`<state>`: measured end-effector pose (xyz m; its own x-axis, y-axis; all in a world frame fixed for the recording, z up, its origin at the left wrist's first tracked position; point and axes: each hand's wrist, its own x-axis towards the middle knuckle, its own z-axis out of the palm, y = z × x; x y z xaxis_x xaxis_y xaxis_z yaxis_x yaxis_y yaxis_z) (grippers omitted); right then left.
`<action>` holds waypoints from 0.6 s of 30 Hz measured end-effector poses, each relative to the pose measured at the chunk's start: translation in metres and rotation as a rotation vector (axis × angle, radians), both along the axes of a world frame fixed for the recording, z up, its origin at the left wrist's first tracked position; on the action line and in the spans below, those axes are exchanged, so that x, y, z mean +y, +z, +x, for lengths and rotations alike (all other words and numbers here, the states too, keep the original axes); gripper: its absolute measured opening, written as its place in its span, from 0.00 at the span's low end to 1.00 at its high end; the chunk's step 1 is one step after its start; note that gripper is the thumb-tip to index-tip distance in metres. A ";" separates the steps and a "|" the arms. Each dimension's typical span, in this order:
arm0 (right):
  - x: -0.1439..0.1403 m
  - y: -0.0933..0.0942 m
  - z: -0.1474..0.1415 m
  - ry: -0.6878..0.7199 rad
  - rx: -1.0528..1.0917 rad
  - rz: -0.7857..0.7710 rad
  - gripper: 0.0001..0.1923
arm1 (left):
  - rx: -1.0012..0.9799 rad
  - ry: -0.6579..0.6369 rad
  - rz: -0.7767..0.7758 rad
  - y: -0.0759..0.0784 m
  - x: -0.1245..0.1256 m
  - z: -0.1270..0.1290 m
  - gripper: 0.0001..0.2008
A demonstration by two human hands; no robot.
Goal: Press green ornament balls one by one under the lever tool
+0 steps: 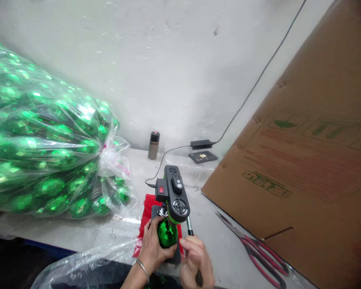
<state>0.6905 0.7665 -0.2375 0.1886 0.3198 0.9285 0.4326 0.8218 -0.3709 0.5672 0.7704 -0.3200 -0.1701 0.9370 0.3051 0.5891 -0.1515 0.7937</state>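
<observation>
My left hand [154, 245], with a metal bangle at the wrist, curls around a shiny green faceted ball [167, 233]. The ball sits under the head of a small black bench drill press [177, 192]; the drill tip is hidden. Beside it, my right hand [197, 261] is closed around a dark-ended lever [199, 277] of the press. Another lever, a metal rod with a black end [189, 225], rises just above these fingers. Red cloth [148, 204] lies beneath the press base.
A clear plastic bag [108, 156] full of green balls fills the left. Large red-handled scissors [255, 251] lie at right beside a big cardboard box [289, 160]. Near the wall are a brown canister [153, 146], a power adapter [201, 144] with its cord, and a dark phone [203, 156].
</observation>
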 end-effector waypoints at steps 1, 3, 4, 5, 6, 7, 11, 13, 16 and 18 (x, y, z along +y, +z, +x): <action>0.000 -0.003 0.001 0.005 -0.021 0.009 0.16 | -0.006 0.000 -0.002 0.000 0.000 0.000 0.36; 0.000 0.000 0.004 0.018 -0.053 0.008 0.16 | -0.022 0.005 -0.013 -0.001 0.001 0.000 0.36; -0.001 0.006 0.004 0.019 -0.056 -0.009 0.15 | -0.033 0.009 -0.019 0.000 0.002 0.001 0.37; -0.003 0.016 0.004 0.017 -0.049 -0.044 0.15 | -0.046 0.009 -0.026 0.000 0.003 0.001 0.37; -0.004 0.029 0.003 0.020 -0.036 -0.095 0.14 | -0.063 0.011 -0.034 0.001 0.004 0.002 0.37; -0.005 0.043 0.002 0.027 -0.022 -0.156 0.13 | -0.086 0.012 -0.043 0.002 0.005 0.002 0.37; -0.008 0.093 -0.001 0.097 0.030 -0.288 0.14 | -0.223 0.027 -0.085 -0.004 -0.006 -0.003 0.39; -0.009 0.099 -0.001 0.104 0.027 -0.276 0.14 | -0.248 0.060 -0.075 -0.013 -0.027 -0.010 0.41; -0.010 0.087 0.000 0.110 0.027 -0.257 0.13 | -0.097 0.060 -0.013 -0.024 -0.066 -0.020 0.41; -0.011 0.075 0.000 0.113 0.040 -0.232 0.11 | 0.015 0.035 -0.003 -0.025 -0.085 -0.023 0.32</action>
<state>0.6902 0.7560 -0.1622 0.1749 0.5441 0.8206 0.3241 0.7552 -0.5698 0.5440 0.6852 -0.3453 -0.1981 0.9315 0.3050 0.6060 -0.1281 0.7851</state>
